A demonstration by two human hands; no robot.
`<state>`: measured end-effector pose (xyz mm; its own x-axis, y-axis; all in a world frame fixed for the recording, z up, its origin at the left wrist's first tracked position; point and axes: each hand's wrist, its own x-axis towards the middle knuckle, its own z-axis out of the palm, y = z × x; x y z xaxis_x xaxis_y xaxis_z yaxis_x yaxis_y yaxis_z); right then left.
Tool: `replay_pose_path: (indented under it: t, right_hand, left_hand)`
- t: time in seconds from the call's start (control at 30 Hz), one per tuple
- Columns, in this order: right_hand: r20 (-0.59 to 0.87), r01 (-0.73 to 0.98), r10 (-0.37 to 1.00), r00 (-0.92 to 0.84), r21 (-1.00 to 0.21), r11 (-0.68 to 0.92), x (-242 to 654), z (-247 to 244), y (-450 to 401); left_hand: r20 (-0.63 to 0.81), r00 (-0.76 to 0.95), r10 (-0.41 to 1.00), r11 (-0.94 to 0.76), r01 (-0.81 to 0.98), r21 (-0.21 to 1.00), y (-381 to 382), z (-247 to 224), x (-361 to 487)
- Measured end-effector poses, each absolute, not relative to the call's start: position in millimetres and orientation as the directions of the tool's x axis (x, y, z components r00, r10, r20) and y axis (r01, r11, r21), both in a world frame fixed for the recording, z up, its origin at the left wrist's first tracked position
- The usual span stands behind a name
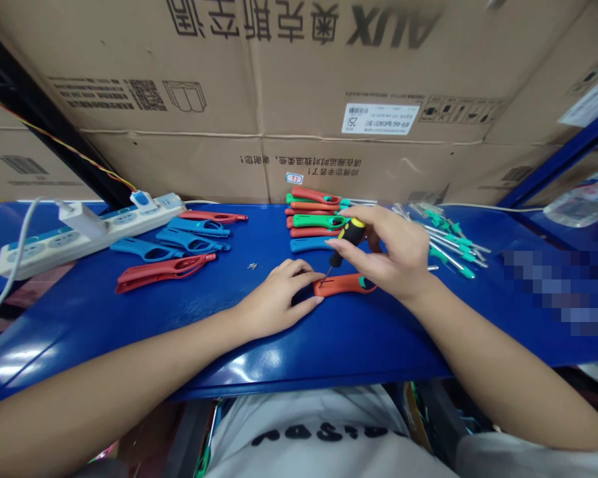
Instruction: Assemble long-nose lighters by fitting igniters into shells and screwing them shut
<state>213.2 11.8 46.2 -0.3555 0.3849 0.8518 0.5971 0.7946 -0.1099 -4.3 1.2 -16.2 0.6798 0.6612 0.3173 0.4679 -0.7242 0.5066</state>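
An orange gas lighter lies flat on the blue table before me, a green trigger showing near its right end. My left hand pinches the lighter's left end between thumb and fingers. Wrapped round a black and yellow screwdriver, my right hand holds it at a slant. The screwdriver's tip meets the lighter's left part, close to my left fingertips. A few tiny screws lie left of my left hand. Just behind the lighter, a stack of red, green and blue lighters is partly covered by my right hand.
Red and blue handle shells lie at the left, near a white power strip. Metal tubes with green parts are piled at the right. A large cardboard box stands along the back. A clear plastic bottle is at the far right.
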Motion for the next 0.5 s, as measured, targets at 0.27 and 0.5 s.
replay_pose_path:
  t: [0.27,0.5]
  right_hand:
    - [0.707,0.407,0.618,-0.344,-0.481,0.777,211.0,42.8,15.3]
    - [0.701,0.443,0.591,-0.398,-0.418,0.793,212.4,45.5,12.7]
  left_hand:
    - [0.317,0.685,0.656,-0.729,0.468,0.499,1.6,-16.1,-4.2]
    - [0.308,0.686,0.659,-0.726,0.472,0.501,1.4,-16.4,-3.8]
